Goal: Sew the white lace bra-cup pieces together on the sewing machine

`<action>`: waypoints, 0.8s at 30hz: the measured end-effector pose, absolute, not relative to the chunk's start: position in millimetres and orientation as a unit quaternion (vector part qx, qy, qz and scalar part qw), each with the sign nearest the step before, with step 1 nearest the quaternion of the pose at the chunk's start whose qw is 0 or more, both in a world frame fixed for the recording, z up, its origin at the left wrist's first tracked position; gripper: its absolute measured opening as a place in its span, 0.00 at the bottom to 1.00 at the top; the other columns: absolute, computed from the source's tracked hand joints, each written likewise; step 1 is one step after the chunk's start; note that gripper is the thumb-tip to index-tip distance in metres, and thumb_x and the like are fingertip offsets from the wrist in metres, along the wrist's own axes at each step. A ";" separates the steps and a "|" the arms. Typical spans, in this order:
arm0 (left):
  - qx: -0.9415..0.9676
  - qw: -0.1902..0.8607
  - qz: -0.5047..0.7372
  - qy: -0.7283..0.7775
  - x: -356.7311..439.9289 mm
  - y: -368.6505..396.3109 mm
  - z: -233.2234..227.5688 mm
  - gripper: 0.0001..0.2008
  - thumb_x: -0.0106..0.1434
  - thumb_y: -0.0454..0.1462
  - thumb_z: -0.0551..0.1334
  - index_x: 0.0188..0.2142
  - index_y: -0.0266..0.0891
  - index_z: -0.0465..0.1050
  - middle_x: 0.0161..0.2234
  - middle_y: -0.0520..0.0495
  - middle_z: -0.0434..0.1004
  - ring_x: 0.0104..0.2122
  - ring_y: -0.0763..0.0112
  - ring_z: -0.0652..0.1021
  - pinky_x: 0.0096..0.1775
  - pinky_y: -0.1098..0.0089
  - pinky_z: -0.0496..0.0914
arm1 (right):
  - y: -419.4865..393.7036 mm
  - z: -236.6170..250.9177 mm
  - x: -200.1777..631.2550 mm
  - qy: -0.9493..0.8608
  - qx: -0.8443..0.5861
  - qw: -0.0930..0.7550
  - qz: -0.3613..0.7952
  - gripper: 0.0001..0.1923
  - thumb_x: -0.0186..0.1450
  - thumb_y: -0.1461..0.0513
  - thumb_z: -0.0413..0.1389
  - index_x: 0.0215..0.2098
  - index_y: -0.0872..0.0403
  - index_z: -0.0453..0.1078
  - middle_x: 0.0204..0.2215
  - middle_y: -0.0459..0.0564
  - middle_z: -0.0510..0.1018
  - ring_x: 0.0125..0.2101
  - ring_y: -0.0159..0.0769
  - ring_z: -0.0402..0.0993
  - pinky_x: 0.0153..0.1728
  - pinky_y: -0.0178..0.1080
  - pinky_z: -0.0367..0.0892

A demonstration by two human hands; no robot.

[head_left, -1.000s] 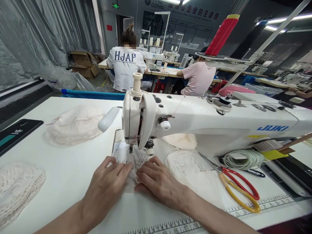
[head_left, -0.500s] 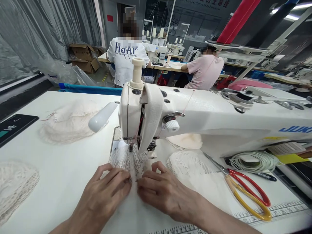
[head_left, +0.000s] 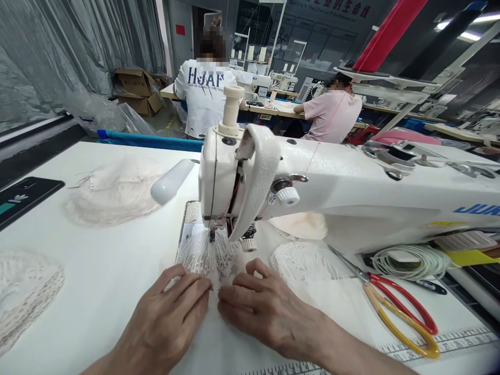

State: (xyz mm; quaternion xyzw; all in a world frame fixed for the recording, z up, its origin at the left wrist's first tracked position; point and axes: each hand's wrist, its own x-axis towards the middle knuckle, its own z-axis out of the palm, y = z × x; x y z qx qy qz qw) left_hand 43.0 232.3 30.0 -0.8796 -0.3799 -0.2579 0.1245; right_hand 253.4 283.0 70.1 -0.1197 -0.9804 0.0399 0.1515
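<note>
I'm pressing both my left hand (head_left: 167, 307) and right hand (head_left: 261, 307) flat, fingers spread and gripping nothing, on the lace piece (head_left: 209, 258), which is running lengthwise straight ahead of my fingertips under the presser foot (head_left: 213, 229).

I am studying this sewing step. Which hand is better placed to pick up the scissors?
Probably the right hand: the scissors lie on its side of the table, while the left hand presses the lace piece.

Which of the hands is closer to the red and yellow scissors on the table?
Right. The right hand rests on the lace piece just left of the scissors; the left hand lies beyond it, farther from them.
</note>
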 end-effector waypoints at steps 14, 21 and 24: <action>-0.875 0.143 -0.280 -0.369 44.8 228.3 28.0 0.11 0.67 0.30 0.52 0.38 0.37 0.73 0.39 0.47 0.78 0.42 0.65 0.75 0.46 0.59 0.63 | 279.6 70.2 253.9 -0.980 -0.130 0.143 0.047 0.09 0.67 0.70 0.48 0.33 0.57 0.69 0.29 0.47 0.74 0.29 0.31 0.62 0.35 0.41 0.52; -0.869 0.157 -0.287 -0.371 46.2 231.8 32.2 0.12 0.68 0.32 0.51 0.36 0.39 0.74 0.36 0.50 0.79 0.39 0.69 0.76 0.47 0.61 0.61 | 286.8 67.2 253.2 -0.977 -0.141 0.156 0.037 0.18 0.67 0.50 0.48 0.33 0.56 0.68 0.31 0.47 0.74 0.32 0.33 0.64 0.36 0.41 0.53; -0.872 0.153 -0.283 -0.368 47.1 239.5 41.0 0.15 0.70 0.33 0.49 0.36 0.40 0.74 0.34 0.51 0.78 0.36 0.70 0.76 0.46 0.62 0.59 | 293.3 60.7 251.4 -0.967 -0.183 0.178 0.027 0.25 0.63 0.43 0.48 0.36 0.57 0.68 0.34 0.49 0.75 0.34 0.35 0.65 0.36 0.40 0.54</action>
